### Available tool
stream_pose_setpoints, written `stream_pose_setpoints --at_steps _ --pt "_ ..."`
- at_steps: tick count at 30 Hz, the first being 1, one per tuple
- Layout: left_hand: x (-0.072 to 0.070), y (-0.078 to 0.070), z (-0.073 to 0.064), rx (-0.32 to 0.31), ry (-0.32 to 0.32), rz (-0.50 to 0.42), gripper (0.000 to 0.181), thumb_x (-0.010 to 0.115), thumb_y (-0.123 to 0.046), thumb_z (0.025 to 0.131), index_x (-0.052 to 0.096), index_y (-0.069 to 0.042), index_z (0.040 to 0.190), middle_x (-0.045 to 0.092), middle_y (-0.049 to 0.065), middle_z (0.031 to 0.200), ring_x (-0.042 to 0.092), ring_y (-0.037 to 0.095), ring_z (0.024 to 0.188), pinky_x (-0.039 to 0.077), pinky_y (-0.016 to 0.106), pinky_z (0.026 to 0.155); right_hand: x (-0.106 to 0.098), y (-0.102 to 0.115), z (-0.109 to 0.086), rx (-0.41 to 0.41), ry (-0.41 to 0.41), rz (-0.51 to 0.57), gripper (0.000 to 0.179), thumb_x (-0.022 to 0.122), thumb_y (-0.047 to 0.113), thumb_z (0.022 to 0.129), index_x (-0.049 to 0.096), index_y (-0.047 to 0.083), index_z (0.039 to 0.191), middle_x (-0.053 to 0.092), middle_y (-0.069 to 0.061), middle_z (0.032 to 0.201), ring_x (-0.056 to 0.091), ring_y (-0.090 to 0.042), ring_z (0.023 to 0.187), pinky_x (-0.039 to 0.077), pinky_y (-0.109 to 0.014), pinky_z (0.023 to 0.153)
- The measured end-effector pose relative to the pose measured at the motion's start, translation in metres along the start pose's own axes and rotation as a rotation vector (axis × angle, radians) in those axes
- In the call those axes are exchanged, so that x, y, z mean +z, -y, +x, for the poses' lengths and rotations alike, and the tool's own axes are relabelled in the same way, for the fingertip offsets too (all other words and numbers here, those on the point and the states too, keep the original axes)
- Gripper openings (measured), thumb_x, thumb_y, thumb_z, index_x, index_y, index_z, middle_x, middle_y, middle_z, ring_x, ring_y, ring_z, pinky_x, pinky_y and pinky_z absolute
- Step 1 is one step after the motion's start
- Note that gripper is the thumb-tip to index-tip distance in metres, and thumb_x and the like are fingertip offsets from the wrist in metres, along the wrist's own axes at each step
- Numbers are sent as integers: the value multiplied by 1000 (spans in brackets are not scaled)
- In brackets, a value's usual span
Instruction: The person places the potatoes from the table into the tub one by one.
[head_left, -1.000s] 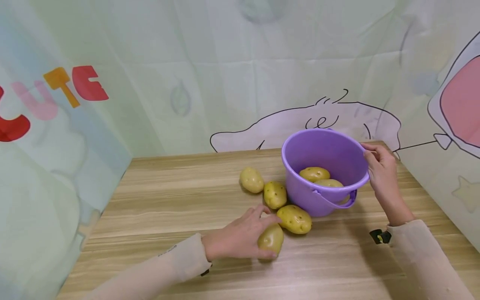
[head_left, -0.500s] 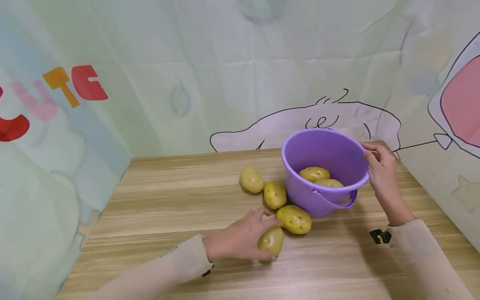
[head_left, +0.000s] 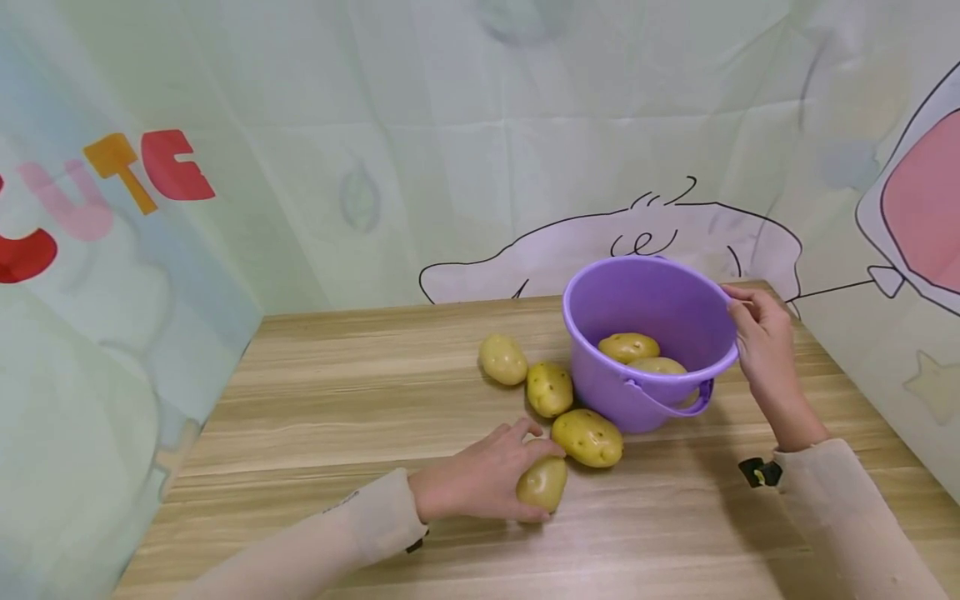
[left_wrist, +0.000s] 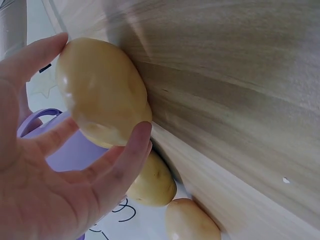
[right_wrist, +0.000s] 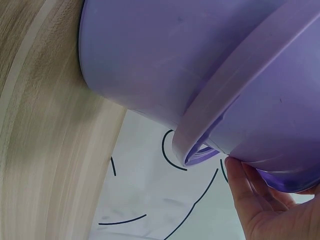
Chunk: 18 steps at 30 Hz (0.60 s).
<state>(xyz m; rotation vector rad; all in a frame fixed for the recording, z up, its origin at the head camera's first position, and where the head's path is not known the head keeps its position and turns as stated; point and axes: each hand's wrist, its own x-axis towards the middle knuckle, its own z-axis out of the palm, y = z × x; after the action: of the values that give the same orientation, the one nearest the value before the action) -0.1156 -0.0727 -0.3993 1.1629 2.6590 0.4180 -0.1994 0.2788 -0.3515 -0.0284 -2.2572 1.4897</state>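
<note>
On the table, a yellow potato (head_left: 544,483) lies between the thumb and fingers of my left hand (head_left: 483,482). The left wrist view shows the thumb at one end of this potato (left_wrist: 100,90) and the fingertips around the other. My right hand (head_left: 767,350) pinches the right rim of a purple bucket (head_left: 611,398), which stands on the table. Fingers press against the bucket wall (right_wrist: 150,55) in the right wrist view. Inside the bucket, one potato (head_left: 628,347) rests beside another (head_left: 657,366). Its purple handle (head_left: 675,408) hangs down at the front.
Three more potatoes lie left of the bucket: a large one (head_left: 588,438) near the left fingertips, a rounder one (head_left: 550,390) beside the bucket wall, and a pale one (head_left: 503,360) farther back. The wooden table (head_left: 337,383) meets a printed curtain (head_left: 360,167) behind.
My left hand has shifted very slightly toward the front right around the potato. The right hand, the bucket and the other potatoes stay where they were.
</note>
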Motion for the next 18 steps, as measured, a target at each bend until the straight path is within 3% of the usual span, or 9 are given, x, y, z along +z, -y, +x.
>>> stream_pose_setpoints --at_steps 18 --pt "3 0 5 -5 13 -11 68 81 -47 80 56 -22 137 47 13 134 53 25 113 46 35 98 -1 -1 0 12 16 -2 38 46 18 105 57 -5 132 62 17 91 61 -3 80 50 -14 65"
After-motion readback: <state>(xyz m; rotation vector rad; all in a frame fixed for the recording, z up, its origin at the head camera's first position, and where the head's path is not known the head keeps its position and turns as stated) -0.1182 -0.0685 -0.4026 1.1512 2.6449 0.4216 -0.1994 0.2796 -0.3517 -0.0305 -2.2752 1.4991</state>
